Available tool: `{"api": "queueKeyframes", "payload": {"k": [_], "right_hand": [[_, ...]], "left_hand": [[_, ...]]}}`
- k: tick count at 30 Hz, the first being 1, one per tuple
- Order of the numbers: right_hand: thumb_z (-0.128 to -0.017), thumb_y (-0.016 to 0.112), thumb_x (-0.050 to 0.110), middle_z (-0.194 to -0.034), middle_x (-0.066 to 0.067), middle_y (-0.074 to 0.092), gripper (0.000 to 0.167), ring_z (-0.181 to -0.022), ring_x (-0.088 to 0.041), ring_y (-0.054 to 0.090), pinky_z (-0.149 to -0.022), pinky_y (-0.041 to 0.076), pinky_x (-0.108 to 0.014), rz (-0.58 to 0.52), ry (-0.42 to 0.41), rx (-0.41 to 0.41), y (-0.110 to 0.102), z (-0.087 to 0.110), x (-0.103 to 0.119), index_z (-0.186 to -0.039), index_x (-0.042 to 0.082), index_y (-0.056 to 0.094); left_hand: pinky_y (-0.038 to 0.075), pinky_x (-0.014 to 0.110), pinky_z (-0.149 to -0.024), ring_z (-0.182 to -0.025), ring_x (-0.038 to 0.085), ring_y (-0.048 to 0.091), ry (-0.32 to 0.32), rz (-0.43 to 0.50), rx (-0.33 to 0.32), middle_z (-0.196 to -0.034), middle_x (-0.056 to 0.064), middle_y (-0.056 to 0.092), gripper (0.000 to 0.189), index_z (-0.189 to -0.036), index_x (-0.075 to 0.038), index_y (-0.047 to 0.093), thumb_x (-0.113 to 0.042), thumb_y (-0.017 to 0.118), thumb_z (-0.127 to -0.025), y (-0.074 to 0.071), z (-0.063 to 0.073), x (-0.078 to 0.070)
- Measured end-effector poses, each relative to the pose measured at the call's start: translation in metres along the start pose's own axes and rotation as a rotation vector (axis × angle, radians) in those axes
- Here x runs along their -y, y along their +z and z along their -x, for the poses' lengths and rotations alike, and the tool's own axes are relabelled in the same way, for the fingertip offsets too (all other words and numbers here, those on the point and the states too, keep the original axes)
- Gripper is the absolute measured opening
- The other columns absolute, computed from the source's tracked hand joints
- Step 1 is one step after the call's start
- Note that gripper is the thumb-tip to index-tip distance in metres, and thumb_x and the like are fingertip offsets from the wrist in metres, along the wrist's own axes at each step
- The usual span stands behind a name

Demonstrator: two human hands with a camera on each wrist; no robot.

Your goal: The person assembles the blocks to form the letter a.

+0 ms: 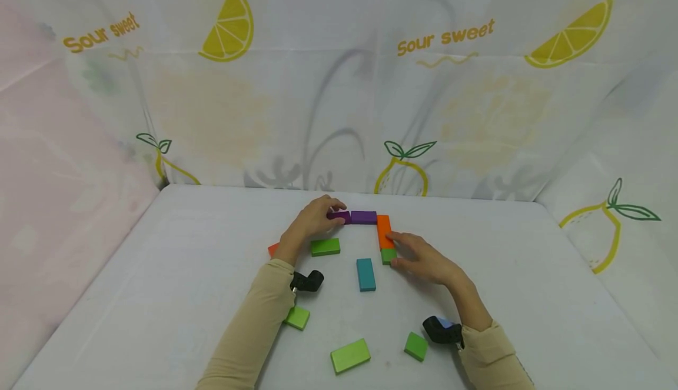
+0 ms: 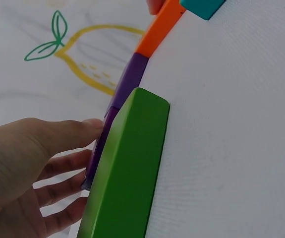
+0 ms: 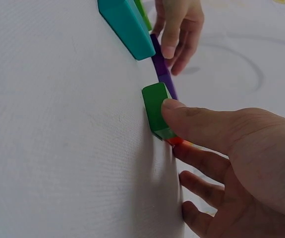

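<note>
My left hand (image 1: 311, 218) pinches a dark purple block (image 1: 345, 218) between thumb and fingers at the back of the table. End to end with it lies a second purple block (image 1: 364, 217). From that block's right end an orange block (image 1: 384, 230) runs toward me, with a small green block (image 1: 389, 256) against its near end. My right hand (image 1: 424, 259) lies along the right of these two, fingers spread. Its thumb touches the small green block (image 3: 155, 106), and its index fingertip is at the orange block. A longer green block (image 2: 132, 163) lies just nearer than the left hand.
A teal block (image 1: 365, 275) lies mid-table. Nearer are a light green block (image 1: 298, 318) beside the left sleeve, another light green block (image 1: 350, 356) and a green block (image 1: 415, 346). An orange-red block (image 1: 273, 249) is partly behind the left wrist. Printed cloth hangs behind the table.
</note>
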State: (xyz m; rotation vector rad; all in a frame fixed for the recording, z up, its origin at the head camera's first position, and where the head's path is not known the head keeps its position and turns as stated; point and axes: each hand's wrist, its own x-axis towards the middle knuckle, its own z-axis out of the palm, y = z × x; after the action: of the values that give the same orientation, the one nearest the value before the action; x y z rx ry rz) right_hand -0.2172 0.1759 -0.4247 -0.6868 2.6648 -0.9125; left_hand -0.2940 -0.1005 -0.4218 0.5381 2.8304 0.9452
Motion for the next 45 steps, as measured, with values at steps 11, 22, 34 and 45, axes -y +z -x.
{"api": "queueKeyframes", "payload": {"k": [11,22,34,45], "right_hand": [[-0.091,0.062,0.021,-0.146,-0.019,0.040,0.057,-0.136,-0.039,0.032,-0.111,0.025,-0.057,-0.008,-0.005,-0.001,0.000,0.000,-0.002,-0.142,0.006,0.040],[-0.091,0.062,0.022,-0.145,-0.018,0.041,0.057,-0.136,-0.039,0.033,-0.111,0.025,-0.056,0.011,0.000,0.001,-0.001,0.001,-0.003,-0.141,0.006,0.041],[-0.090,0.063,0.022,-0.144,-0.020,0.041,0.057,-0.135,-0.040,0.034,-0.110,0.026,-0.057,-0.008,-0.002,0.001,0.000,-0.001,-0.002,-0.141,0.007,0.041],[-0.090,0.063,0.020,-0.145,-0.019,0.041,0.058,-0.135,-0.040,0.034,-0.110,0.026,-0.057,0.008,-0.007,0.002,0.001,0.000,0.000,-0.142,0.006,0.041]], "left_hand": [[0.047,0.044,-0.094,-0.111,0.027,0.056,0.045,-0.038,-0.034,-0.117,0.010,0.059,0.031,-0.119,-0.013,0.063,-0.026,0.063,-0.091,-0.003,0.000,-0.004],[0.048,0.043,-0.090,-0.106,0.026,0.057,0.102,-0.042,-0.020,-0.114,0.010,0.058,0.032,-0.120,-0.011,0.062,-0.027,0.061,-0.092,-0.009,0.008,-0.017],[0.047,0.030,-0.079,-0.087,0.016,0.055,0.127,-0.052,0.114,-0.097,0.004,0.063,0.027,-0.114,-0.010,0.066,-0.025,0.063,-0.091,-0.017,0.019,-0.014],[0.045,0.038,-0.092,-0.102,0.021,0.054,0.080,-0.026,0.203,-0.109,0.006,0.061,0.033,-0.117,-0.011,0.064,-0.028,0.064,-0.089,-0.019,0.037,-0.011]]}}
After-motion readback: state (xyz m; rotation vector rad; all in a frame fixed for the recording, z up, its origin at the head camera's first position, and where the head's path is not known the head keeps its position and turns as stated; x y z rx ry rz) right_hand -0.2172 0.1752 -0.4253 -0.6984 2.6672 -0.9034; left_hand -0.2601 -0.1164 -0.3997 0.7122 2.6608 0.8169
